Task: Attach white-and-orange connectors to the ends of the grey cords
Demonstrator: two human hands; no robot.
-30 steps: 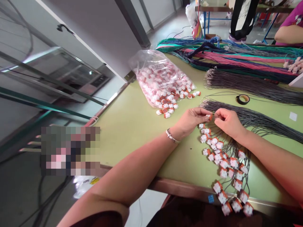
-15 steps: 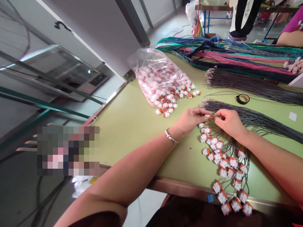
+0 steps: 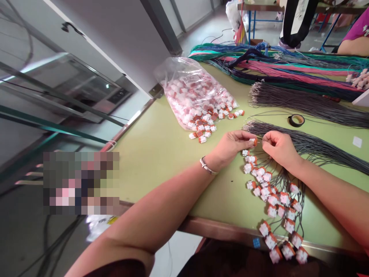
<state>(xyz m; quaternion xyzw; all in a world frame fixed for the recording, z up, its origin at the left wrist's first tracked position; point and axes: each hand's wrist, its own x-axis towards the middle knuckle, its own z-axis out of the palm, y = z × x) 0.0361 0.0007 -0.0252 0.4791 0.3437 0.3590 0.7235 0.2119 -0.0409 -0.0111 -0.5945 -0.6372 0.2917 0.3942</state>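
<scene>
Between thumb and fingertips my left hand pinches a small white-and-orange connector. Just right of it, my right hand is closed in a pinch on a thin wire, whose pale tip points at the connector with a small gap between them. Below both hands, several wired connectors lie on the green table and reach its front edge. A bundle of dark grey wires with bare metal ends lies behind my right hand.
A clear plastic bag of connectors spills some loose ones at its mouth. Black tape lies near a second grey wire bundle. Coloured cables run along the back. Beyond, a person's legs show by another table.
My right hand has moved slightly right, away from the connector, and a wire tip now shows in a gap between the hands. My left hand stays nearly in place.
</scene>
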